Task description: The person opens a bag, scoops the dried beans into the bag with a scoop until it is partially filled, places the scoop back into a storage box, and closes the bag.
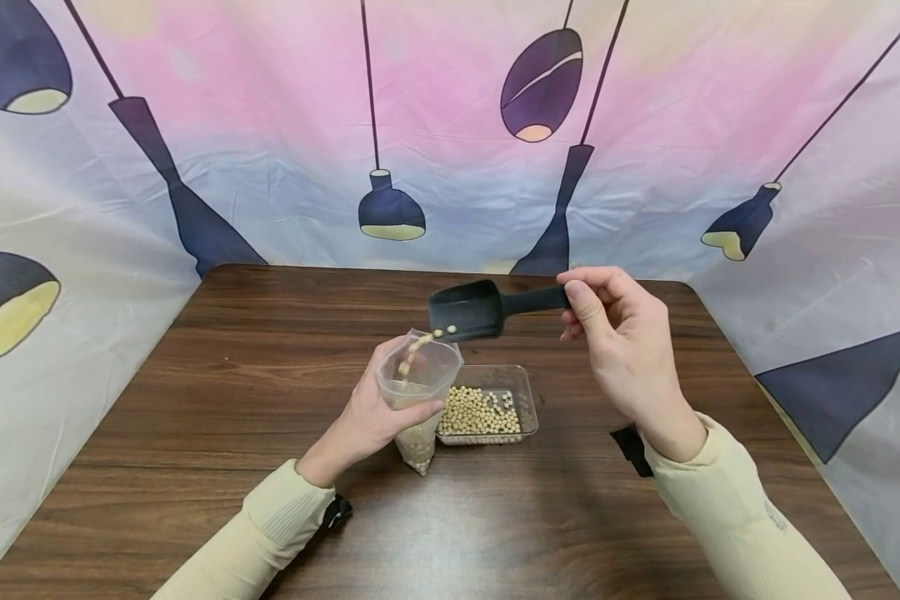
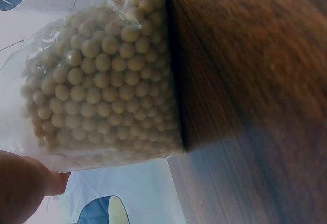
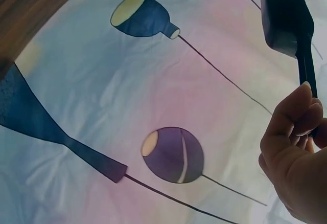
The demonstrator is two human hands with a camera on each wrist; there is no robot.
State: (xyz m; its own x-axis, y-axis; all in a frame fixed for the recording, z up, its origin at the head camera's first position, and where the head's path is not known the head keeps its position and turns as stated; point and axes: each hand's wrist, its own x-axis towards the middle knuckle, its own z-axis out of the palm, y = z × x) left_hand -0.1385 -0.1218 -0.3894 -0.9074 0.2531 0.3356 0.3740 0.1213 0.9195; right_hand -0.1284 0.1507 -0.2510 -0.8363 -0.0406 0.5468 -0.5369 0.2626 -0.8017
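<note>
In the head view my right hand (image 1: 633, 342) pinches the handle of a black scoop (image 1: 467, 310), tilted over a clear plastic bag (image 1: 427, 371). Round pale beans (image 1: 420, 340) fall from the scoop's lip into the bag's open mouth. My left hand (image 1: 378, 404) grips the bag around its upper part, thumb across the near side. The left wrist view has the bag's lower part full of beans (image 2: 110, 75), its bottom by the tabletop; of that hand only a thumb or finger (image 2: 30, 185) shows. In the right wrist view the scoop (image 3: 288, 19) stands above my right hand (image 3: 299, 152).
Just right of the bag, a clear rectangular plastic tray (image 1: 527, 392) holds more beans, gathered toward its left side. Everything rests on a dark wooden table (image 1: 270, 333). A cloth printed with lamps (image 1: 285, 167) hangs behind and along both sides.
</note>
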